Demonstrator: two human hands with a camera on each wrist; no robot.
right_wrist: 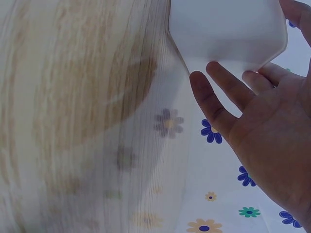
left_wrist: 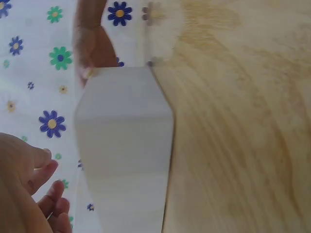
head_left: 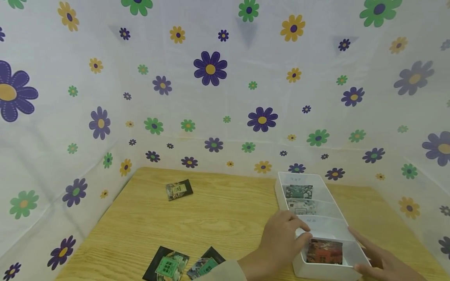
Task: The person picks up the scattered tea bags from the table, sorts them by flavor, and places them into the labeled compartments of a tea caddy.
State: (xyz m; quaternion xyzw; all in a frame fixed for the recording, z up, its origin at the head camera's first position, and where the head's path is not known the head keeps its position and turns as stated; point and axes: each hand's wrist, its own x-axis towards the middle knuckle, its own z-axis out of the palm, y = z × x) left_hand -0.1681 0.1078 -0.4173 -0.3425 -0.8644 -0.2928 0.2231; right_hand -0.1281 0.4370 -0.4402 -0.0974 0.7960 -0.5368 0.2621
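A long white divided box [head_left: 346, 269] stands on the right of the table. A red packet [head_left: 325, 251] lies in its nearest compartment; farther back are a grey-white packet [head_left: 302, 207] and a dark green packet [head_left: 299, 192]. My left hand [head_left: 281, 236] is at the left wall, fingers loosely bent over the rim by the red packet, holding nothing. My right hand [head_left: 383, 253] holds the near right end of the box, thumb by the front corner. In the right wrist view the fingers [right_wrist: 228, 90] lie along the box's outer wall.
Two black packets with green labels, one at the left [head_left: 168, 265] and one beside my left sleeve [head_left: 207, 266], lie at the table's front. Another packet with a yellowish label [head_left: 179, 190] lies farther back. Flower-patterned white cloth [head_left: 211, 101] surrounds the wooden table [head_left: 218, 210].
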